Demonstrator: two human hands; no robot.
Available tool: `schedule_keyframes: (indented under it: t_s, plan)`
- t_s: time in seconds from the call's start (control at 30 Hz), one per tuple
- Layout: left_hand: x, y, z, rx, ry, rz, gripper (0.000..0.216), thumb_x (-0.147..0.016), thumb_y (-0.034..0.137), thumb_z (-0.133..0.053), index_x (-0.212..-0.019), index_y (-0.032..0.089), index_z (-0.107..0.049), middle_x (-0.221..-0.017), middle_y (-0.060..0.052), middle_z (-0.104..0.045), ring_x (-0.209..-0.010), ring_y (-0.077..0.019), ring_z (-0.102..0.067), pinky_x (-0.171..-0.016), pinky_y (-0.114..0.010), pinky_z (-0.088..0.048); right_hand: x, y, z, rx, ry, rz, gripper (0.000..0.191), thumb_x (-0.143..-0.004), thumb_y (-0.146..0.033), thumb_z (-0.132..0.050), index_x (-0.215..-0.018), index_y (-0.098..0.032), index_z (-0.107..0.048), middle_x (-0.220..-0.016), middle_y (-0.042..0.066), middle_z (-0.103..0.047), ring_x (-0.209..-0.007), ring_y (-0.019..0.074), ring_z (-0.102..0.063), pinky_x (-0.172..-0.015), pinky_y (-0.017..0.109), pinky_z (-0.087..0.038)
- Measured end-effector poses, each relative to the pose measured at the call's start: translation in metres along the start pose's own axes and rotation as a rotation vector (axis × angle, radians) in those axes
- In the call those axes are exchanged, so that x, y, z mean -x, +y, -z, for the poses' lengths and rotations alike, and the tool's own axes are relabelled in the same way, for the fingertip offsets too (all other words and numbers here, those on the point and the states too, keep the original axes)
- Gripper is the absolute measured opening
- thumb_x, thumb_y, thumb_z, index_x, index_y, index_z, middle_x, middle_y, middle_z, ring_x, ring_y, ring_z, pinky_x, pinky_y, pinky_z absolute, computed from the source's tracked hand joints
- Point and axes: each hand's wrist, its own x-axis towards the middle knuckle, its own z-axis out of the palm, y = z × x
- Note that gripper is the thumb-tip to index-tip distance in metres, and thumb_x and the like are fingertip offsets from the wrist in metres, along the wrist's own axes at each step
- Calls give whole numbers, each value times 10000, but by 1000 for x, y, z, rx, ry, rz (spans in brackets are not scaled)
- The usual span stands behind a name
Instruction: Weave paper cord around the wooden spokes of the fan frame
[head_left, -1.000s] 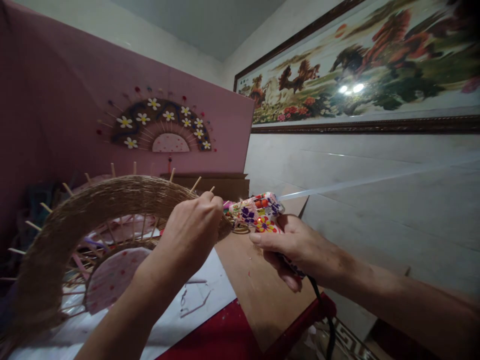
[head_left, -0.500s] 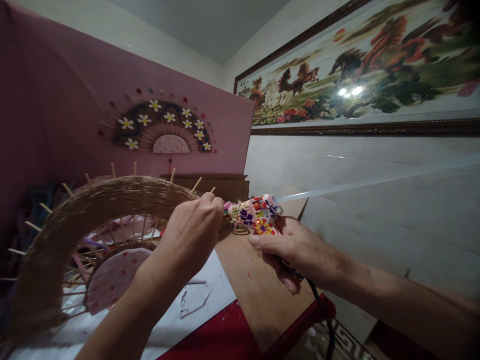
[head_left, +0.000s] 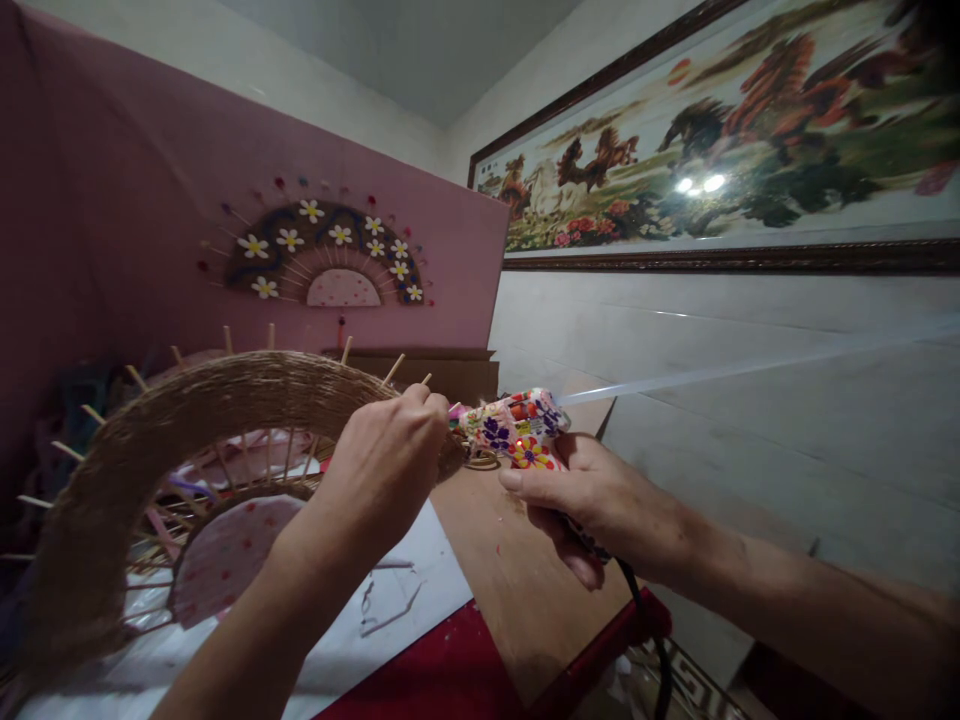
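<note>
A large arched fan (head_left: 217,385) of brown twine wound over thin wooden sticks stands at the left, with a pink dotted half-round piece (head_left: 225,560) at its centre. My left hand (head_left: 394,455) is closed at the fan's right end. Its fingertips face away, so what they pinch is hidden. In my right hand (head_left: 592,490) is a glue gun (head_left: 517,430) covered in a flower pattern, its nozzle close to my left fingers. A long clear glue stick (head_left: 675,378) juts from its back. Loops of twine (head_left: 481,460) lie just below the nozzle.
A brown board (head_left: 517,560) and white paper (head_left: 435,555) with thin scraps cover part of a red surface (head_left: 442,670). A black cord (head_left: 660,650) hangs from the glue gun. Behind stands a pink panel (head_left: 150,230) bearing a smaller flowered fan (head_left: 337,240); a framed horse picture (head_left: 712,150) hangs right.
The glue gun and my right hand have shifted very slightly to the right. A small red light now shows on the gun. My left hand and the fan are nearly unmoved.
</note>
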Motion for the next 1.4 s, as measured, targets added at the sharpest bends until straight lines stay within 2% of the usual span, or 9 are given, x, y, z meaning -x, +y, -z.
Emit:
schedule_keyframes:
  t_s: [0.4, 1.4]
  plan:
    - [1, 1, 0, 13, 3, -22, 165, -790, 125, -422, -754, 139, -583, -732, -51, -577, -529, -105, -482, -499, -253, -319, -3, 0, -1, -12, -9, 18, 309, -786, -383, -485, -566, -180, -409, -396, -60, -428, -264, 59, -417, -254, 161, -299]
    - [-1, -1, 1, -13, -4, -2, 202, -784, 91, -396, -786, 148, -590, -769, -61, -597, -562, -136, -519, -504, -268, -321, 0, -3, -2, -33, -2, 9, 280, -786, -367, -493, -590, -181, -417, -371, -65, -421, -256, 57, -409, -252, 158, -271]
